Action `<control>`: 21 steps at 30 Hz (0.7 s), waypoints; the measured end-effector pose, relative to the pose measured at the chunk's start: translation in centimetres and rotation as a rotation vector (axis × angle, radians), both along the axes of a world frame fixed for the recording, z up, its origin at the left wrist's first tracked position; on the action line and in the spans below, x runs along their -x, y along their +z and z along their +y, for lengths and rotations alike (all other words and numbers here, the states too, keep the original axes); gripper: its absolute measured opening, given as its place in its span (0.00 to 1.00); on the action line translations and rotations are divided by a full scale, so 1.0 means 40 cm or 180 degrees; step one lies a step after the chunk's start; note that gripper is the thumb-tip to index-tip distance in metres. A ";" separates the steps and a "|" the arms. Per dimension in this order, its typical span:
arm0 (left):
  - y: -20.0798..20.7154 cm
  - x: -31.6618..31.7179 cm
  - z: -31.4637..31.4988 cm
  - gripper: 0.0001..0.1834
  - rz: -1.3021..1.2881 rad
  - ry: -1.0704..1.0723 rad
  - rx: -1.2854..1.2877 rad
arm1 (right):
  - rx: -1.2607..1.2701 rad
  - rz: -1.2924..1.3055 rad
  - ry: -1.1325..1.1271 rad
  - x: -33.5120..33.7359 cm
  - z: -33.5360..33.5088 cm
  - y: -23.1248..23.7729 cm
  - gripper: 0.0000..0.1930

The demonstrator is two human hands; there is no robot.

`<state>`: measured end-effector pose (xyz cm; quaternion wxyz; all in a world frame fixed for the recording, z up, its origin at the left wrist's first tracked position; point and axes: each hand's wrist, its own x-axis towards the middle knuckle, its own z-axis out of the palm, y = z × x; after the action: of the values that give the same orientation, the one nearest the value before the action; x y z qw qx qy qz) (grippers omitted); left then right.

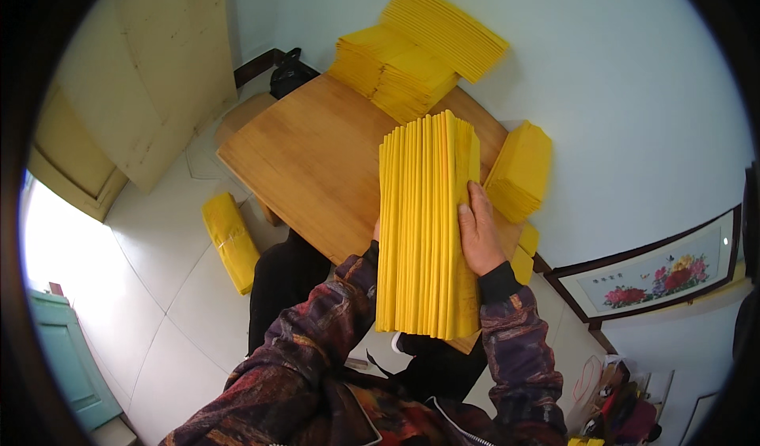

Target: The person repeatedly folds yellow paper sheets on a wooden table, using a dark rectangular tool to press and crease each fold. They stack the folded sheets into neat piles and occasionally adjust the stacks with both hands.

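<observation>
A thick stack of folded yellow sheets is held on edge between my two hands, its folds running lengthwise above the near part of the wooden table. My right hand presses along the stack's right side, with the thumb and fingers pointing up and away from me. On the opposite side, only a sliver of my left hand shows; the stack hides its fingers. Whether the sheets are paper or cloth, I cannot tell.
More yellow stacks lie at the far end of the wooden table, with another at its right edge. A yellow bundle rests on the tiled floor at left. A framed flower picture leans at right.
</observation>
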<state>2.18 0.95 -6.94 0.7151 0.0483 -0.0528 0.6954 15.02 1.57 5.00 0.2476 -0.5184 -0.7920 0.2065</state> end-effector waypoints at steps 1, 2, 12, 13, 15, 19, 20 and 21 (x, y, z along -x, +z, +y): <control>0.008 -0.012 0.005 0.24 -0.0012 -0.0052 0.0022 | -0.0025 -0.0005 -0.0024 -0.013 0.001 0.009 0.29; 0.014 -0.023 0.008 0.24 -0.0013 -0.0110 0.0053 | -0.0041 -0.0051 -0.0080 -0.029 0.001 0.018 0.28; 0.015 -0.069 0.010 0.23 0.0257 -0.0275 0.0200 | 0.0005 0.0138 -0.0257 -0.093 -0.011 -0.049 0.28; 0.011 -0.068 0.011 0.23 0.0379 -0.0287 0.0181 | 0.0033 0.0243 -0.0295 -0.096 -0.009 -0.047 0.28; -0.001 -0.067 0.011 0.23 0.0839 -0.0327 0.0136 | -0.0108 0.0058 -0.0244 -0.105 -0.011 -0.034 0.28; -0.032 -0.060 0.024 0.22 0.2629 -0.0280 -0.0078 | -0.0391 -0.0112 -0.0174 -0.120 -0.027 -0.011 0.28; -0.040 -0.050 0.038 0.22 0.3370 -0.0232 -0.0247 | -0.0429 -0.0226 -0.0197 -0.120 -0.029 -0.012 0.29; -0.048 -0.039 0.050 0.21 0.4115 -0.0179 -0.0452 | -0.0255 -0.0298 -0.0347 -0.119 -0.029 -0.017 0.29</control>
<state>3.73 2.94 -8.86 0.6156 0.5028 0.3411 0.5019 19.78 0.41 4.33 0.2417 -0.5595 -0.7810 0.1365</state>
